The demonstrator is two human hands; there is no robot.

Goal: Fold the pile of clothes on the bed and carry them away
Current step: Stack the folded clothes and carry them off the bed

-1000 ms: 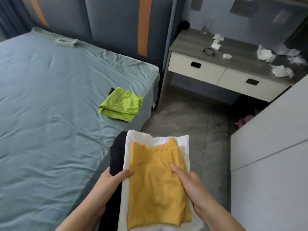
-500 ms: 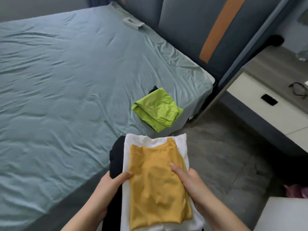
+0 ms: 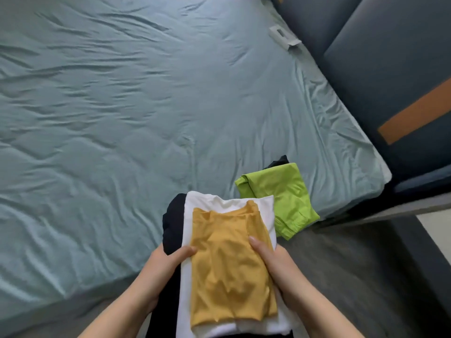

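- Left hand: the folded stack is gripped at its left edge. The thumb is laid on top and the fingers underneath are hidden.
- Right hand: the right edge is gripped likewise, with the thumb pressed on the yellow garment and the fingers below unseen.
- Folded stack: held in the air at the near edge of the bed. The yellow garment is uppermost, the white garment is beneath it, and the black garment is lowest, protruding at the left.
- Green garment: left folded on the bed near the corner, just beyond the stack, with a dark item partly shown under it. It is judged not yet collected.
- Small white object: lying at the far side by the headboard.
- Risk: the layers are pinned by the thumbs alone. If one hand is freed for the green garment, or the stack is tilted, the top layers could slide and the overhanging black garment could unfold.
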